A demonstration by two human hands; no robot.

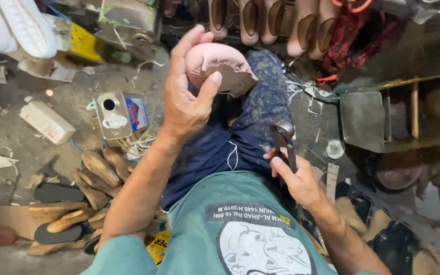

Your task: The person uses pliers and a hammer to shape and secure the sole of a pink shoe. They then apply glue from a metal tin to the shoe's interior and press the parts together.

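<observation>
Workshop floor: one shoe (pixel 219 69), one pincers (pixel 283 136)

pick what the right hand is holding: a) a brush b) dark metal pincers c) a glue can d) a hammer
b: the right hand grips dark metal pincers, head up, over the lap, while the left hand holds a pink shoe on its last.

Dusty grey concrete floor (pixel 21 132), littered with scraps. Open metal can (pixel 112 115) as landmark: white bottle (pixel 47 121) left of it, pile of wooden soles (pixel 85 188) below, row of pink shoes (pixel 276 20) far upper right.
</observation>
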